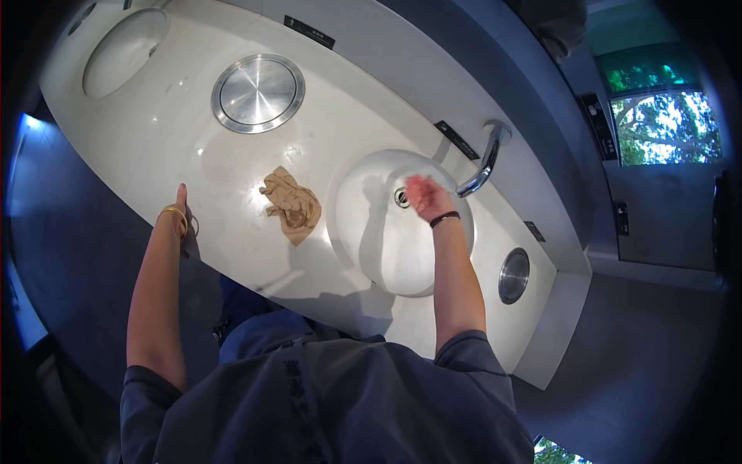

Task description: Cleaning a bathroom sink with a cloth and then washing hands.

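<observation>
From my remote station I see a pale counter (340, 100) crossing the head view obliquely, from upper left to lower right. Set into it, in front of the person, lies the near basin (402, 255), round and white, with shadow across its bowl. I find the far basin (124, 58) at the counter's upper-left end. Between the two, nearer the far one, a large steel disc (258, 91) sits within a ring in the surface. The chrome faucet (488, 161) rises behind the near basin, its curved spout inclined toward the bowl. A crumpled brown paper (294, 203) lies on the counter just left of the near basin; a small steel disc (514, 276) lies to the right of that basin. I locate the right hand (427, 198) over the bowl, beside the spout's end; motion blurs its fingers, and I cannot tell whether they are curled or holding anything. The left hand (182, 203) is at the counter's front edge, one digit extended upward; the other fingers are largely hidden, so I cannot tell their grip. Smallest are the round metal drain (400, 199), next to the right hand, a yellow bangle (179, 217) on the left wrist and a dark band (444, 218) on the right.
</observation>
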